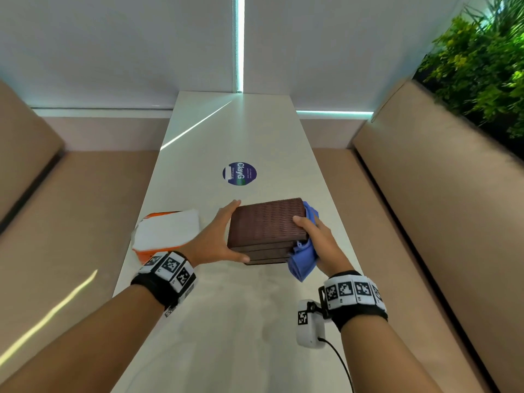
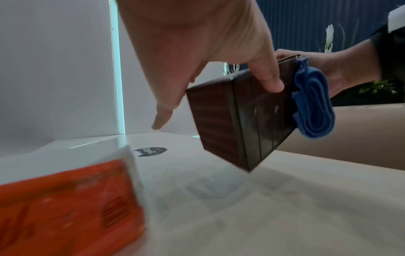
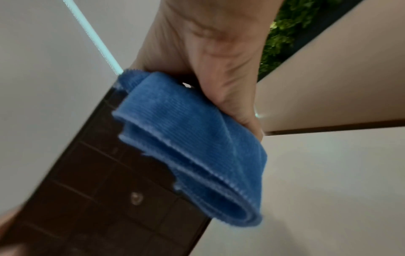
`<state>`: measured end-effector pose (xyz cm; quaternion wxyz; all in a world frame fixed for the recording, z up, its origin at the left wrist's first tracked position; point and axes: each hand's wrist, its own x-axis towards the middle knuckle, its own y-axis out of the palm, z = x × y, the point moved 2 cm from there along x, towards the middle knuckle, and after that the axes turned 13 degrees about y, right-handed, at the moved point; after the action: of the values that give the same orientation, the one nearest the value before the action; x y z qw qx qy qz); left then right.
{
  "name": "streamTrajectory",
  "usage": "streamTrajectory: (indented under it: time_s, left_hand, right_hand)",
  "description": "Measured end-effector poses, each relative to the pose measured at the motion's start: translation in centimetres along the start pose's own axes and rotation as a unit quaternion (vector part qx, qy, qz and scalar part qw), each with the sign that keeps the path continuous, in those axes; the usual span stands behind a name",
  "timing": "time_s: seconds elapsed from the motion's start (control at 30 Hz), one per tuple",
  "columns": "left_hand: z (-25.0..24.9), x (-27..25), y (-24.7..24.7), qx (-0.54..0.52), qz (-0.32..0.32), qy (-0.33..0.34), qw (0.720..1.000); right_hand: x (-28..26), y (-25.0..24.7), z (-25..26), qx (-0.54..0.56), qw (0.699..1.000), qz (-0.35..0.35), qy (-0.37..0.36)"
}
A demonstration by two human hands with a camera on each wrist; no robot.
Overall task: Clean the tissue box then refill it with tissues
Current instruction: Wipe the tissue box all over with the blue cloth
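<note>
Tissue pack (image 1: 167, 232) left of tissue box (image 1: 266, 225), cloth (image 1: 303, 255) right, sticker (image 1: 239, 173) behind.

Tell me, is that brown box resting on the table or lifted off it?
Lifted and tilted. In the left wrist view the tissue box hangs clear above the table, held between the left hand and right hand.

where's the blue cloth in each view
Head: blue cloth right of centre, bunched under the right hand against the brown tissue box.
Left wrist: cloth right of centre, beyond the box.
Right wrist: cloth fills the centre.
Shared landmark: the box.
</note>
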<state>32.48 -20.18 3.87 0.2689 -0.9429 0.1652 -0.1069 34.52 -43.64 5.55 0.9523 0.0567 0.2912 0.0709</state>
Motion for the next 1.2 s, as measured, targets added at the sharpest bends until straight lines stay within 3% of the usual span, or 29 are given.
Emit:
streamTrajectory:
  time_s: [0.17, 0.43, 0.63, 0.8, 1.03, 1.2]
  left_hand:
    - [0.1, -1.6, -0.7, 0.099, 0.053, 0.015, 0.994]
    - [-1.8, -0.4, -1.4, 0.27, 0.044, 0.09, 0.958]
    - [-2.6, 0.1, -2.2, 0.289, 0.032, 0.181, 0.939]
    - [-3.0, -0.1, -1.9, 0.308, 0.045, 0.215, 0.926]
    - [-2.2, -0.5, -1.2, 0.298, 0.061, 0.202, 0.931]
    - [0.2, -0.4, -0.2, 0.263, 0.045, 0.172, 0.948]
  right_hand:
    - [-0.3, -1.0, 0.4, 0.134, 0.988, 0.047, 0.062]
    - [-0.2, -0.7, 1.6, 0.156, 0.981, 0.065, 0.098]
    - [-0.7, -0.7, 1.4, 0.142, 0.972, 0.078, 0.168]
    - [-0.6, -0.8, 1.6, 0.118, 0.968, 0.068, 0.211]
    - [0.2, -0.9, 0.6, 0.106, 0.967, 0.042, 0.229]
    - [1.5, -0.2, -0.9, 0.117, 0.976, -0.01, 0.185]
